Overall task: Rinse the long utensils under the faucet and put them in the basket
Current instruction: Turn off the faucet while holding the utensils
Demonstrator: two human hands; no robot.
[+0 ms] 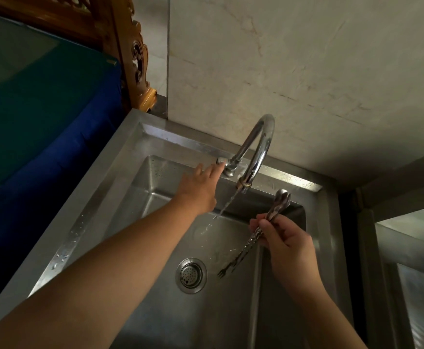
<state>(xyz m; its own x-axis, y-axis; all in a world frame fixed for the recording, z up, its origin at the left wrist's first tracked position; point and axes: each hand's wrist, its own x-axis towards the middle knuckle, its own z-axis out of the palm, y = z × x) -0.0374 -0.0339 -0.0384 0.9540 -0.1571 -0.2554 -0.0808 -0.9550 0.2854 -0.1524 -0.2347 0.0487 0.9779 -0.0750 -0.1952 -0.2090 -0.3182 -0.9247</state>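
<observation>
- The right hand [285, 241] holds a small bundle of long utensils [256, 234] over the steel sink [155, 187], to the right of the running water [227, 205] and not yet in it.
- The fingers curl around the twisted middle of the handles in a pinch between thumb and fingertips; spoon-like ends stick up past the hand toward the back wall, and small fork tines point down toward the drain [191, 275].
- The left hand [200, 187] is spread loose, its index finger reaching to the tap handle [221, 161] at the base of the faucet [256, 147]; it holds nothing.
- The utensils look like thin metal: stiff, light, and unlikely to bend or break under ordinary handling.
- Wet, polished metal is slippery, and several slim pieces held together can slide against each other or fan apart, so the twisted shafts probably offer the best purchase.
- Gripping near the middle, as here, balances the bundle and leaves both ends free for rinsing; a firmer wrap of all the fingers would likely keep one piece from slipping out toward the drain.
- The tines are sharp, so the lower ends are best kept clear of the palm.
- The basket is not in view, so its place cannot be told.
</observation>
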